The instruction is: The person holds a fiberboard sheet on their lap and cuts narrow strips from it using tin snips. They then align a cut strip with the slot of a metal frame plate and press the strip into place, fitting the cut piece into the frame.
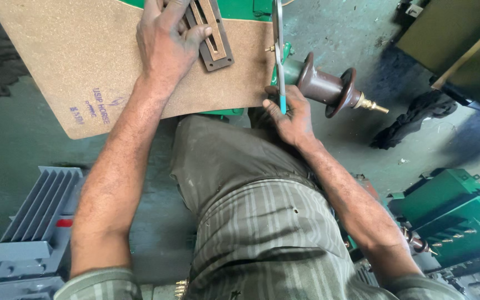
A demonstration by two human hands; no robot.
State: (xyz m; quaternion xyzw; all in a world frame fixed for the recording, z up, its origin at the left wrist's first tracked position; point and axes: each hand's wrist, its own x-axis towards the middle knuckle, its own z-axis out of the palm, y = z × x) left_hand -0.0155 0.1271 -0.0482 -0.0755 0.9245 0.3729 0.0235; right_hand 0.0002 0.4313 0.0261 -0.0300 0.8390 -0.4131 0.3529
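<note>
Nearest, the right hand (291, 114) clenches the teal handle of scissors (279, 50), blades pointing away along the edge of a tan cork gasket sheet (84, 50). Farther, the left hand (165, 39) presses flat, fingers (195, 34) spread, holding a dark rectangular gasket frame (216, 39) on the sheet. Right of it lies a brown porcelain bushing (329, 89).

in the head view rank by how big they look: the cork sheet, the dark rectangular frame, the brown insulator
1. cork sheet
2. brown insulator
3. dark rectangular frame; the left hand partly covers it, so its rank against the insulator is unsure.
</note>
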